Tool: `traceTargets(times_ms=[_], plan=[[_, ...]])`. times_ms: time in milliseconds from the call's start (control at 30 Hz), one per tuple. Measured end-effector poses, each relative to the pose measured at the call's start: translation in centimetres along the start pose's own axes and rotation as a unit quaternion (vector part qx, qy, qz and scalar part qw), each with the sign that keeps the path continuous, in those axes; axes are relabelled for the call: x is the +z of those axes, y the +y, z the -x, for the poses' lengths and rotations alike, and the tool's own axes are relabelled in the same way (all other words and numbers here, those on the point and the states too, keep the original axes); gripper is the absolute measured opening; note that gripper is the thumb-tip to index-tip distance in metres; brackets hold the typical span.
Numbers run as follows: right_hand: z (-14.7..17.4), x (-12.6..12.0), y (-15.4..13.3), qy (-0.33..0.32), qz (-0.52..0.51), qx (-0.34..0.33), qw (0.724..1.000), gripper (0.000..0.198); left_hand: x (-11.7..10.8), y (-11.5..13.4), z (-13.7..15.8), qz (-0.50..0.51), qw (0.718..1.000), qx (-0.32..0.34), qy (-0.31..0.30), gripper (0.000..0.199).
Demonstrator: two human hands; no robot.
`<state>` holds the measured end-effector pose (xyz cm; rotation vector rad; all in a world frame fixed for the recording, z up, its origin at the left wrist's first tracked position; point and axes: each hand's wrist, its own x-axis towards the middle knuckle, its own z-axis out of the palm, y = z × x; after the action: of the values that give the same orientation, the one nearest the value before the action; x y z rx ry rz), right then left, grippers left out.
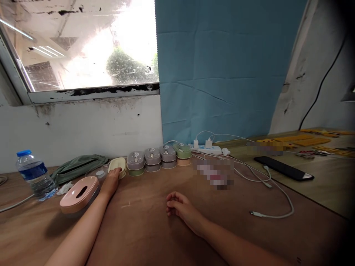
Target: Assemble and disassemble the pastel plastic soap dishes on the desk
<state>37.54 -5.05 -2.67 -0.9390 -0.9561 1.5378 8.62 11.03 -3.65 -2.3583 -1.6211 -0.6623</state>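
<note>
My left hand (111, 181) reaches to the back of the table, its fingers curled over the front of a cream oval lidded box (117, 163). Part of that box is hidden behind the fingers. To its right, several similar oval boxes stand in a row: a grey-lidded box with a green base (135, 162), grey boxes (152, 159) and a green-lidded box (182, 153). Over the middle of the brown table, my right hand (179, 207) is half curled with its fingers apart, holding nothing. Left of my left forearm is a pink-topped oval container (80, 195) with a dark slot.
At the left are a water bottle (34, 175), a green cloth pouch (80, 167) and a crumpled tissue (64, 188). A power strip (206, 149) with chargers lies along the wall. White cables (288, 203) trail across the right side, near a black phone-like slab (283, 168).
</note>
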Motion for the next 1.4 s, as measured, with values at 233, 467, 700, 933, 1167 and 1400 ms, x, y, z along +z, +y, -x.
traceTargets(times_ms=[233, 467, 700, 933, 1167, 1400], plan=[[-0.1, 0.0, 0.1, 0.001, -0.002, -0.002, 1.0, 0.015, 0.5, -0.7, 0.4, 0.009, 0.999, 0.005, 0.033, 0.034], [-0.2, 0.0, 0.2, -0.001, -0.004, -0.004, 1.0, 0.014, -0.3, 2.0, -0.2, 0.019, 0.99, -0.021, 0.136, 0.037], [-0.5, -0.1, 0.5, 0.006, -0.013, -0.007, 1.0, 0.015, -1.7, 8.2, -3.3, 0.126, 0.973, -0.083, 0.174, 0.068], [-0.5, -0.2, 0.6, 0.004, -0.006, -0.011, 1.0, 0.014, -0.1, 8.9, -5.3, 0.181, 0.955, -0.198, 0.125, 0.076], [-0.4, -0.2, 0.6, 0.004, -0.006, -0.016, 1.0, 0.014, 0.4, 8.6, -5.3, 0.223, 0.936, -0.201, 0.183, 0.075], [-0.5, -0.2, 0.7, 0.005, -0.006, -0.02, 1.0, 0.015, -2.4, 9.7, -1.4, 0.387, 0.852, -0.193, 0.295, 0.083]])
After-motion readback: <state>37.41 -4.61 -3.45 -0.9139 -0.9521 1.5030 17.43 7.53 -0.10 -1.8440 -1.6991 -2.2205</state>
